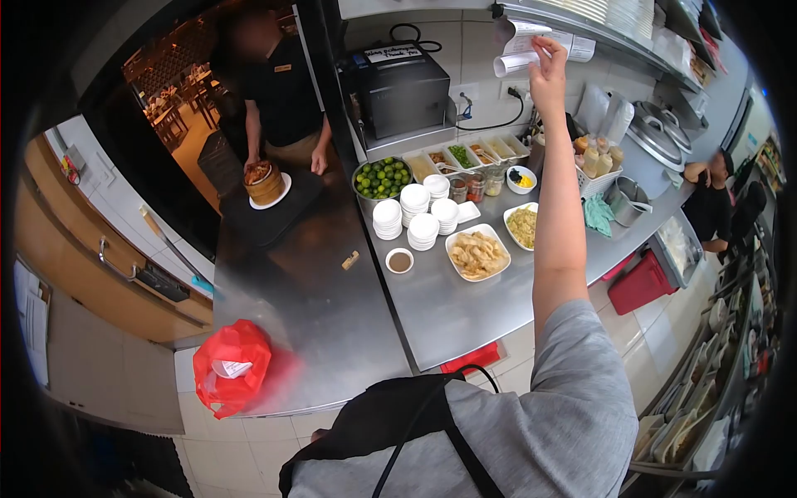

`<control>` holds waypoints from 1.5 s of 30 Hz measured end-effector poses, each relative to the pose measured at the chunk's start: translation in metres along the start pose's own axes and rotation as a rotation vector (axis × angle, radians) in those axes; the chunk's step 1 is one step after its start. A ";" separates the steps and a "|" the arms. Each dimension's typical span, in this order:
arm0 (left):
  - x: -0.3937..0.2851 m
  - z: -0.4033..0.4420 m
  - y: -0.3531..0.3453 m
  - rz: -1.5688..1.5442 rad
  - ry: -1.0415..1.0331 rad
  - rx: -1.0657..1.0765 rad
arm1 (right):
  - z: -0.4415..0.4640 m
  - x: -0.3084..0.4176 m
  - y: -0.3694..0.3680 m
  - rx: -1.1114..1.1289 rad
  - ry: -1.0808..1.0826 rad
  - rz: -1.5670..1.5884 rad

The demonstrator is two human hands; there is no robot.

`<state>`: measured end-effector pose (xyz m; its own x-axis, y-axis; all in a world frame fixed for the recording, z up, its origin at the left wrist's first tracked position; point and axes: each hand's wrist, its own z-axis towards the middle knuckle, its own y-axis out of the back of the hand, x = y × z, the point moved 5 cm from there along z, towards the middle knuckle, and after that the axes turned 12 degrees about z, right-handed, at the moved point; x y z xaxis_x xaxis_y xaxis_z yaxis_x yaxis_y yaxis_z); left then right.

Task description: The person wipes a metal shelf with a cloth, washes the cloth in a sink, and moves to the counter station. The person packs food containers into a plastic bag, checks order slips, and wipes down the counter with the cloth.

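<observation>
My right hand (548, 68) is raised high at the wall, its fingers pinched on a white printed paper slip (531, 40). More curled slips (583, 46) hang beside it under the shelf. Below my forearm are a dish of shredded pale-green food (521, 228) and a square white bowl of pale, flat pieces (478, 255). A small patch of skin at the edge of my black apron looks like part of my left hand (319, 434). Its fingers are hidden.
Across the counter (324, 332) a person in black (282, 91) touches a bamboo steamer (264, 184) on a plate and black tray. Stacked white saucers (422, 228), limes (382, 178) and a printer (400, 90) stand nearby. A red bag (232, 365) sits at the near-left edge.
</observation>
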<state>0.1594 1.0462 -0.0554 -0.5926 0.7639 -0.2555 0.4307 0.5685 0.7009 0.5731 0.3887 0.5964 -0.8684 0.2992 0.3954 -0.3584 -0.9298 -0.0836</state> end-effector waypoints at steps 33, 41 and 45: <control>0.005 -0.034 -0.042 -0.068 0.039 -0.029 | -0.013 0.027 -0.024 0.116 0.352 -0.656; -0.002 -0.027 -0.040 -0.057 0.002 -0.035 | -0.004 -0.002 -0.002 -0.135 0.253 -0.347; -0.006 -0.027 -0.042 -0.062 -0.007 -0.032 | -0.012 -0.005 -0.004 -0.328 0.220 -0.401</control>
<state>0.1264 1.0095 -0.0656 -0.6130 0.7294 -0.3036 0.3711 0.6051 0.7044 0.5750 0.3931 0.5841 -0.6807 0.6857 0.2576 -0.7323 -0.6293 -0.2602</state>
